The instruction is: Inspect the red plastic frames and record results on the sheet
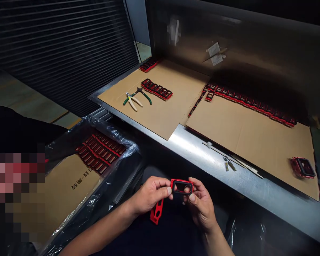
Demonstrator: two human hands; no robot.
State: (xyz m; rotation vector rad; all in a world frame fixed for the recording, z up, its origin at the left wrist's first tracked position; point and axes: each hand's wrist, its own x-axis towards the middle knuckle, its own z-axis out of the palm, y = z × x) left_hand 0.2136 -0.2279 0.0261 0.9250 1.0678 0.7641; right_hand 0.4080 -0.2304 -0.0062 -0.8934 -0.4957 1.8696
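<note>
A small red-and-black frame (182, 181) sits upright between the hands, the left hand (152, 193) pinching one end and the right hand (202, 206) the other; uneven fingertip pressure could make it slip. Just below the frame, a red strip (160, 208) hangs beside the left hand and might drop if that grip loosens. Beyond the frame, the counter (188, 142) carries cream-handled pliers (133, 105).

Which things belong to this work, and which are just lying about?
Probably in use:
red-and-black frame, in left hand and right hand
similar frames on cardboard

Apparently lying about:
green-handled pliers
cream-handled pliers
small metal tools
</note>
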